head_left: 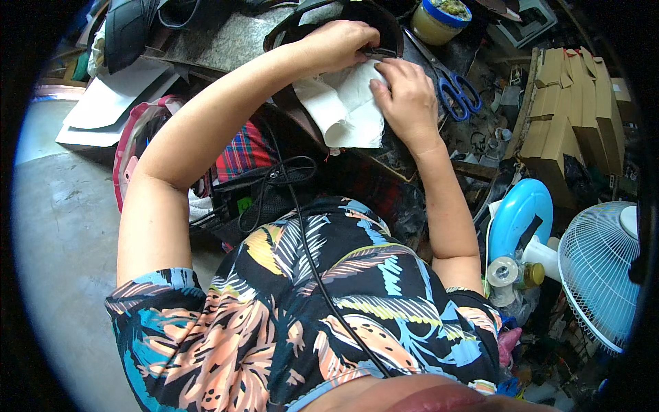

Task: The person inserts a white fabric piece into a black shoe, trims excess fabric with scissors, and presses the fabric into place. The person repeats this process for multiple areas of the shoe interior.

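Observation:
A piece of white cloth [349, 103] with frayed edges lies over a dark, curved, leather-like piece [295, 31]. The cloth's near end curls into a loose roll. My left hand [341, 45] reaches across to the cloth's far edge, fingers bent inward and closed at the dark piece; what they pinch is hidden. On the right side of the cloth is my right hand [409, 96], its thumb and fingers bent onto the fabric and holding it. Blue-handled scissors [458, 95] lie just beyond the right hand.
A jar with a blue rim [441, 20] stands at the far right. Cardboard pieces [573, 110] are stacked at right, above a white fan [600, 268] and a blue round seat-like object [520, 218]. White sheets [113, 103] lie at left. A black cable [296, 206] runs down my front.

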{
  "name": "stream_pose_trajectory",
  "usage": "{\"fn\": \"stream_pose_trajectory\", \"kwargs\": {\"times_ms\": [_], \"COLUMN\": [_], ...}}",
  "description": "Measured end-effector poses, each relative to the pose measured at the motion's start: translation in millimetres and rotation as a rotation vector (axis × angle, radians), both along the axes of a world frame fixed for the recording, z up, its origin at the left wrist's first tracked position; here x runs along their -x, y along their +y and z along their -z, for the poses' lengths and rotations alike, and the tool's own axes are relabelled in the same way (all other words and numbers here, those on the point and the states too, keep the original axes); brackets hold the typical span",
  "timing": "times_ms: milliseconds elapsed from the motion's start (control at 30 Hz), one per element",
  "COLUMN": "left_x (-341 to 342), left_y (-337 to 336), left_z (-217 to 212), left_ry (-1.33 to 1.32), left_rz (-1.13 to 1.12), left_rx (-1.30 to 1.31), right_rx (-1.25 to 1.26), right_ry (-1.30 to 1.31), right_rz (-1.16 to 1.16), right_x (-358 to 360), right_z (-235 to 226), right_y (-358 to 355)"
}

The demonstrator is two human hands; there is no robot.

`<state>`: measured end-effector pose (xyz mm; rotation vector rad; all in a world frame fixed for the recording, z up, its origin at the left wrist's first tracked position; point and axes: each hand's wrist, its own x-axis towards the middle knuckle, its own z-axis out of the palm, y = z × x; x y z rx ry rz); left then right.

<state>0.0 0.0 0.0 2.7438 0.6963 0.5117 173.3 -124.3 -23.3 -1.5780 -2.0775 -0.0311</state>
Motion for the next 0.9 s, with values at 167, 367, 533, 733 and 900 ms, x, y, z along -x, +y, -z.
{"fn": "stream_pose_trajectory", "kwargs": {"times_ms": [167, 367, 533, 733, 900], "left_x": [0.1, 0.6, 9.5, 11.0, 8.0], "left_y": [-4.6, -12.8, -11.4, -4.6, -6.7], "left_z": [-5.3, -3.5, 3.5, 6.1, 4.7], "left_ry": [0.051, 0.065, -0.059, -0.015, -0.055], "left_rz": [0.001, 0.038, -0.071, -0.006, -0.049], "left_rx": [0.022, -0.150, 0.061, 0.088, 0.036], "right_rx": [-0.174, -0.059, -0.055, -0.168, -0.261], "right_ry": [0.322, -0.112, -0.119, -0.016, 0.030], "right_rz": [0.017, 0.080, 0.073, 0.035, -0.065], "right_x": [6.8, 11.1, 8.5, 6.2, 2.8], "right_z": [-7.5, -8.7, -10.2, -6.8, -13.0], "right_y": [1.5, -2.0, -3.2, -1.8, -11.2]}}
